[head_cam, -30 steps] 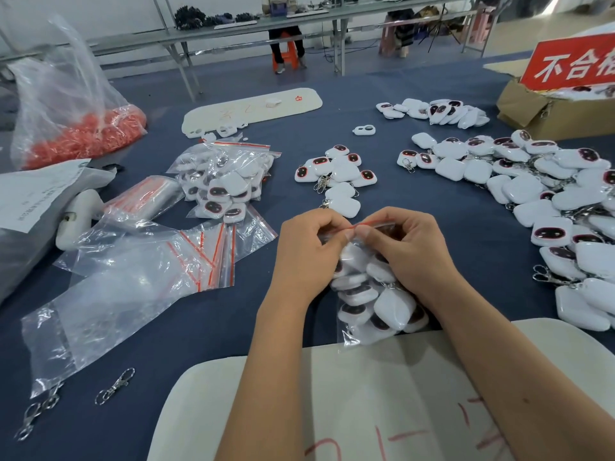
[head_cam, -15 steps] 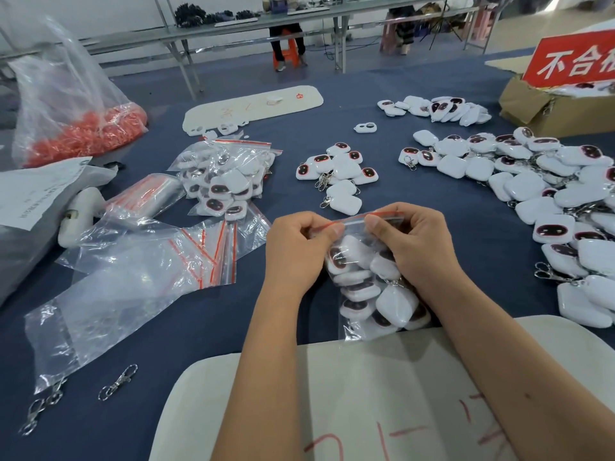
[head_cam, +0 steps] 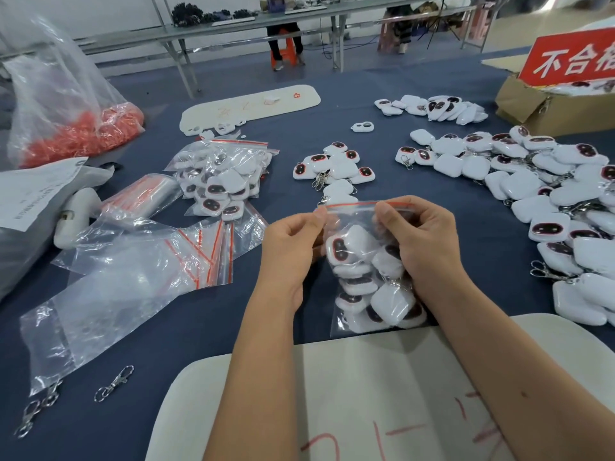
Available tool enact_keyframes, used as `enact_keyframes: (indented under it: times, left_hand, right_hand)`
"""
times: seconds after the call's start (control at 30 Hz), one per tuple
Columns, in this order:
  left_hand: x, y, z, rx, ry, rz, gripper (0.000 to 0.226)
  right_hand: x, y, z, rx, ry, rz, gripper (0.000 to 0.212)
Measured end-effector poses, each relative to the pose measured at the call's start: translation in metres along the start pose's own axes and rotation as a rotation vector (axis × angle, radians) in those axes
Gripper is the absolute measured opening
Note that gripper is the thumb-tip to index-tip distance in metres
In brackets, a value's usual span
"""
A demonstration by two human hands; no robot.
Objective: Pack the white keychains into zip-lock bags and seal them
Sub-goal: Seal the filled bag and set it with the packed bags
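blue desk (head_cam: pixel 416 88) carries everything. biggest heap is the loose white keychains (head_cam: pixel 545 194) on the right, too many and too overlapped to count; one far cluster (head_cam: pixel 432 108) behind it, one small group (head_cam: pixel 332 164) in the centre of roughly eight. two white boards: one near (head_cam: pixel 382 394), one far (head_cam: pixel 249 104). one large clear sack of orange bits (head_cam: pixel 76 134) at left. one cardboard box (head_cam: pixel 545 108) with a red sign, far right. empty zip-lock bags (head_cam: pixel 133 271) spread at left, several, count unclear. one pile of filled bags (head_cam: pixel 219 181) beyond them. three loose metal clasps (head_cam: pixel 114 384) near the bottom left.

task bag: the filled zip-lock bag (head_cam: pixel 369 274) is held upright over the desk between both hands. since a second ago the hands have drawn apart along the red seal strip (head_cam: pixel 366 205); they were bunched together at mid-strip, now the left hand (head_cam: pixel 293 241) pinches the left end and the right hand (head_cam: pixel 422 241) grips the right side, thumb on the strip. strip looks stretched flat, so sealing of this bag seems nearly finished. next likely: put it with the filled pile.
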State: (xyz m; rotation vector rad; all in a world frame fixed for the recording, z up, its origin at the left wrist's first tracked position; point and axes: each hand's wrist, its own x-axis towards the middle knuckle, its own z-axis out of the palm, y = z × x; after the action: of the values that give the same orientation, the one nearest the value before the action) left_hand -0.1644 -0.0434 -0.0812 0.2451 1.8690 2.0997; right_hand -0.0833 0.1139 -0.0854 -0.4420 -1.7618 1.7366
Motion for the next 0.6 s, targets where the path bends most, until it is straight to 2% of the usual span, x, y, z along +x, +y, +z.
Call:
enact_keyframes:
  times: [0.1,0.2,0.27,0.37,0.4,0.5,0.6]
  left_hand:
    - [-0.004,0.003,0.001,0.062,-0.211,-0.098,0.018]
    - [-0.010,0.004,0.000,0.195,-0.435,-0.067,0.044]
    - [-0.013,0.004,0.003,0.274,-0.464,-0.003,0.051]
    - [-0.014,0.004,0.005,0.306,-0.337,0.069,0.047]
    - [-0.014,0.003,0.005,0.270,-0.276,0.076,0.044]
    - [-0.015,0.008,-0.001,0.090,-0.069,0.072,0.041]
    - [-0.008,0.018,-0.008,-0.142,0.113,0.067,0.038]
  right_hand:
    - [0.003,-0.002,-0.002,0.142,0.129,0.082,0.018]
    - [0.003,-0.003,-0.001,0.201,0.211,0.134,0.023]
    - [0.003,-0.002,-0.002,0.227,0.232,0.127,0.025]
    - [0.004,-0.005,0.001,0.259,0.196,0.108,0.011]
    - [0.003,-0.004,0.003,0.252,0.151,0.120,0.015]
    - [-0.009,-0.009,0.016,0.056,-0.107,0.193,0.031]
    - [-0.016,-0.029,0.039,-0.050,-0.383,0.191,0.033]
